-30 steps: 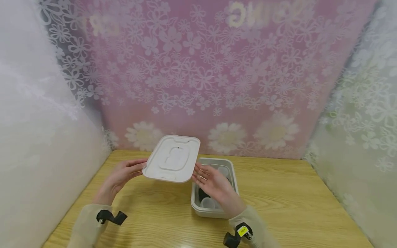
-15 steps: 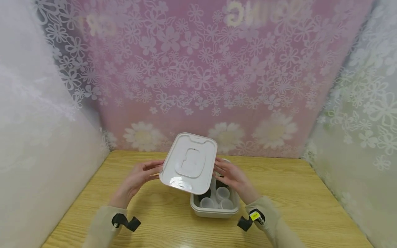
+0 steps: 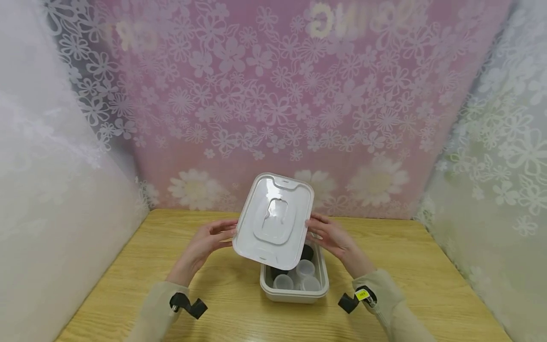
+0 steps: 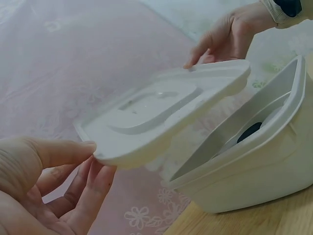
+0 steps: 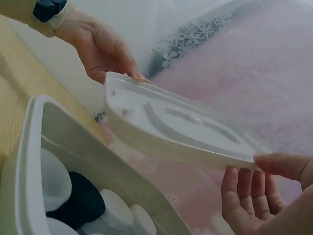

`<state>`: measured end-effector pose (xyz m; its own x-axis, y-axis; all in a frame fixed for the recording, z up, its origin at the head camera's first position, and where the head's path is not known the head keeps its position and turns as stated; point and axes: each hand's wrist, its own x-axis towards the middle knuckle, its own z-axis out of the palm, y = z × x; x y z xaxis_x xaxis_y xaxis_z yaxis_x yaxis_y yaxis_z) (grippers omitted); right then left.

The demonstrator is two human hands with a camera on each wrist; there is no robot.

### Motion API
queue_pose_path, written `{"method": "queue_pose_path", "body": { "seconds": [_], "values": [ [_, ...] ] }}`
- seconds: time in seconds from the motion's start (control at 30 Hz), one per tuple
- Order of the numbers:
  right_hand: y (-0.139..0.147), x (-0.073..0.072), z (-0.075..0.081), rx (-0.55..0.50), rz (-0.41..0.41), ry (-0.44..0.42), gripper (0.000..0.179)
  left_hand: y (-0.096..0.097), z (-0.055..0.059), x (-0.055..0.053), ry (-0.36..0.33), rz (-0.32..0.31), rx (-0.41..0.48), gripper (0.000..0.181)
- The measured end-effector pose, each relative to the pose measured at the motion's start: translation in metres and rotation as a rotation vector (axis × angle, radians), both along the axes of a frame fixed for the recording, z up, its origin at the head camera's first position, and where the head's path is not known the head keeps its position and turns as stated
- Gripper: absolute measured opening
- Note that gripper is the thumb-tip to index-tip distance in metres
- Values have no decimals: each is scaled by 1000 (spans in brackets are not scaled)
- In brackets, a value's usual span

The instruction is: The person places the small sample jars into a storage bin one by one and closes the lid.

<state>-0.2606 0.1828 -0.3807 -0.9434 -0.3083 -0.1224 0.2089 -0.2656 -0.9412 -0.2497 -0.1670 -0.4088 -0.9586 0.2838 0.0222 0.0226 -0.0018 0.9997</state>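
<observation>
A white plastic lid with rounded corners is held tilted above a white storage box. My left hand pinches the lid's left edge, thumb on top and fingers beneath, as the left wrist view shows. At the opposite edge my right hand pinches it the same way. Inside the open box stand several small translucent round containers, with black round pieces among them. The lid hides the far part of the box in the head view.
The box stands on a wooden table. A pink flower-printed curtain hangs behind the table's far edge. Pale walls close in the left side and the right side.
Both hands have carried the lid to the right, from left of the box to over its far part. The box has stayed in place, and more of its near contents now show.
</observation>
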Motion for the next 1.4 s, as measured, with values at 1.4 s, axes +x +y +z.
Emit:
{"method": "queue_pose_path", "body": {
  "seconds": [1.4],
  "values": [
    [15, 7, -4, 267, -243, 643, 23, 27, 6, -14, -161, -115, -10, 49]
  ]
}}
